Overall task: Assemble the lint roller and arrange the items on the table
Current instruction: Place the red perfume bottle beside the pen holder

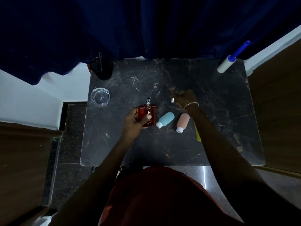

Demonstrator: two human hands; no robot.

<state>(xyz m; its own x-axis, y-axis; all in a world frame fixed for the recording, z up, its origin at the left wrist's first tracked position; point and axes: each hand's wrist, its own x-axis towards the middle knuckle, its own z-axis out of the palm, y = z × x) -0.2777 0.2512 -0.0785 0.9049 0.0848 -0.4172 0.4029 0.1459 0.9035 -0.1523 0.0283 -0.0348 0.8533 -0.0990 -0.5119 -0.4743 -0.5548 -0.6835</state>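
The lint roller [228,62], a white roll on a blue handle, lies at the far right corner of the dark marble table [211,111]. My left hand [135,121] grips a red perfume bottle [149,114] near the table's middle; its silver spray nozzle is bare. To the right, my right hand [184,97] is curled round a small silver cap [172,100]. A blue squeeze bottle [166,119] and a pink squeeze bottle [183,122] lie on their sides between my arms.
A clear glass ashtray [100,96] sits at the left edge. A black container [101,67] with a dark stick in it stands at the far left corner. A yellow item [197,132] shows under my right forearm. Dark blue curtain [146,26] hangs behind the table.
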